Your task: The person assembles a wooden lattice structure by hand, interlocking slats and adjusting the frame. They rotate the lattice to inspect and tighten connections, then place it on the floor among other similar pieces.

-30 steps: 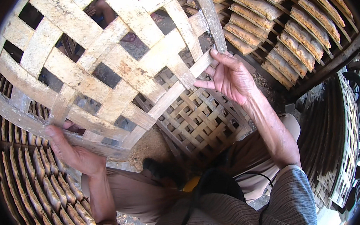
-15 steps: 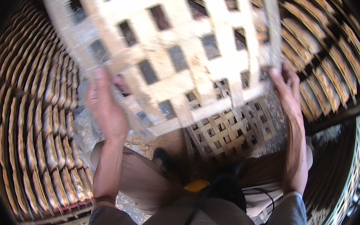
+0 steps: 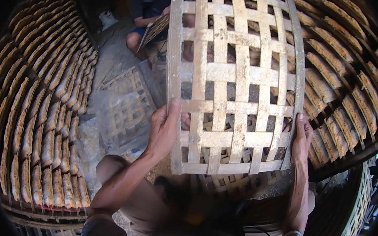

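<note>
Both my hands hold up a woven bamboo panel (image 3: 221, 71), a lattice of flat pale slats with dark specks and a thicker rim. My left hand (image 3: 163, 128) grips its left rim near the lower corner, thumb in front and fingertips showing through a gap behind. On the right rim, low down, my right hand (image 3: 303, 136) is closed, its thumb along the edge. The panel stands nearly upright before me. Below it, between my legs, another woven panel (image 3: 223, 182) is partly hidden.
Racks of brown-edged, whitish slabs on slats rise at left (image 3: 50, 164) and right (image 3: 344, 92). On the floor, clear plastic sheeting (image 3: 122, 116) covers another woven panel. Farther off, another person's hand (image 3: 143, 21) holds a smaller woven panel (image 3: 153, 31).
The panel has moved right and turned from a tilt to nearly upright. My left hand has moved right with it, and the other person and plastic-covered panel have come into view.
</note>
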`<action>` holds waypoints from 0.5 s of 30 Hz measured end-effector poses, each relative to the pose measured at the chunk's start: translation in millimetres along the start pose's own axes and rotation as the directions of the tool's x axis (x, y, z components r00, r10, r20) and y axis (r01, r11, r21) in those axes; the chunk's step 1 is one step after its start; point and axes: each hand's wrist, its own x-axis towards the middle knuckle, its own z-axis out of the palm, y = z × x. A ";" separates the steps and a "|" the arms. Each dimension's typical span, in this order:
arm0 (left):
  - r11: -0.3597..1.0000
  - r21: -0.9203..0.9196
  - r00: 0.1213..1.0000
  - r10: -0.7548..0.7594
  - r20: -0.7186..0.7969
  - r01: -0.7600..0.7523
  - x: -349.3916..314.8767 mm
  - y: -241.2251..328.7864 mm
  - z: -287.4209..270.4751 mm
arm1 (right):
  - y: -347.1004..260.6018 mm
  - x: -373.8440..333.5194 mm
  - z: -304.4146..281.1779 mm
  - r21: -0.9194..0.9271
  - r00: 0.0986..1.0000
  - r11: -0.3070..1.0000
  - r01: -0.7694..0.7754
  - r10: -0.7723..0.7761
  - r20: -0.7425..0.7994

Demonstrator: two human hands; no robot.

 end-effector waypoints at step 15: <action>0.922 0.384 0.989 -0.100 0.109 0.050 6.3 0.9 -12.5 | -21.3 -8.0 -2.8 -0.133 0.991 0.983 0.130 -0.132 -0.005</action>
